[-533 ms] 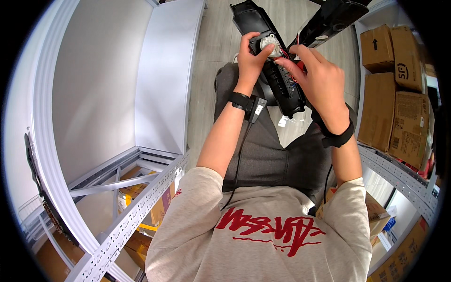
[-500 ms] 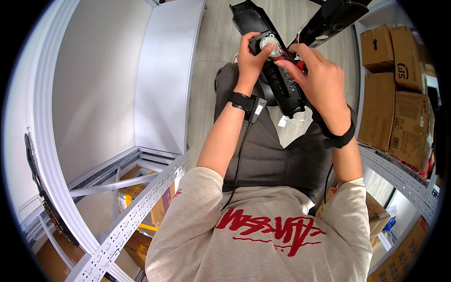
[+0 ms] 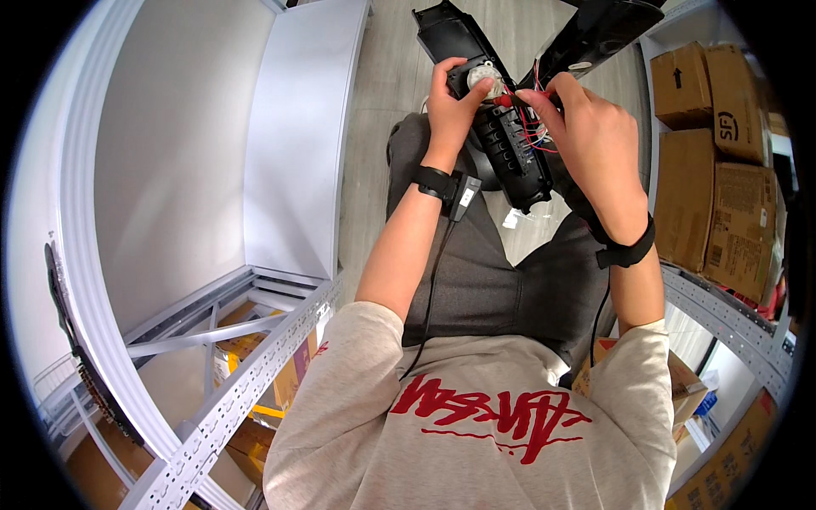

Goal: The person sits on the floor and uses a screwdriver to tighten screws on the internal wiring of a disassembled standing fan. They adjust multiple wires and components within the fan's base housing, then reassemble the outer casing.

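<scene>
A long black plastic housing lies tilted between my knees, with a row of slots and loose red and white wires along it. On its upper part sits a round whitish motor on a black mount. My left hand is closed around the mount, its thumb pressed on the motor. My right hand pinches a red-and-black screwdriver, pointing left at the motor's lower edge. The screwdriver's tip is too small to make out. Wires run up to a glossy black casing beyond my right hand.
White shelving with a light panel stands at my left. Stacked cardboard boxes fill a metal rack on the right. Another box is beside my right elbow. A cable runs from my left wrist strap.
My right hand has shifted right and slightly up, with the screwdriver now lying flatter. More of the wires show beneath it. My left hand has hardly moved.
</scene>
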A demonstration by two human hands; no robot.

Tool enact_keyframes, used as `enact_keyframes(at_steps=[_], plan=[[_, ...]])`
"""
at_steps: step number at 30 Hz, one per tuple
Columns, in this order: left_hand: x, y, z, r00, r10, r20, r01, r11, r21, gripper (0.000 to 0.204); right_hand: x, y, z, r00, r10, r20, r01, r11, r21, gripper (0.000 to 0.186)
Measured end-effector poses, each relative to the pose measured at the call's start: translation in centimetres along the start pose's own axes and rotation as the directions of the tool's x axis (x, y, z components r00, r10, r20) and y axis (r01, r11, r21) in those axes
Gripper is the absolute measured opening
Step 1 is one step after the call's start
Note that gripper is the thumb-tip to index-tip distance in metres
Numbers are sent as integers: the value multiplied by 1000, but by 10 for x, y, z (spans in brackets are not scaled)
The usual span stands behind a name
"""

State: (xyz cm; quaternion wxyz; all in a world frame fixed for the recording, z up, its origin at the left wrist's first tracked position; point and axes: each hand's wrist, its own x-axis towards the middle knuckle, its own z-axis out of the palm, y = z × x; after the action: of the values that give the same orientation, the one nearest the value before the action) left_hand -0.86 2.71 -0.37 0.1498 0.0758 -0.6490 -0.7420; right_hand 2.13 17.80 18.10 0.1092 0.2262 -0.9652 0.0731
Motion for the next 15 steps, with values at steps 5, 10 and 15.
enact_keyframes(at_steps=[5,10,15], plan=[[1,-3,0,1000,-16,-4,16,999,-38,51,-2,-1,-7,980,-117,-163,160,945,286,32],[3,-5,-1,1000,-6,-19,7,1000,27,51,1,1,-5,999,-45,-6,45,998,-44,25],[4,-8,-2,999,8,-52,-6,999,41,51,5,7,-2,996,-92,-19,93,995,33,23]])
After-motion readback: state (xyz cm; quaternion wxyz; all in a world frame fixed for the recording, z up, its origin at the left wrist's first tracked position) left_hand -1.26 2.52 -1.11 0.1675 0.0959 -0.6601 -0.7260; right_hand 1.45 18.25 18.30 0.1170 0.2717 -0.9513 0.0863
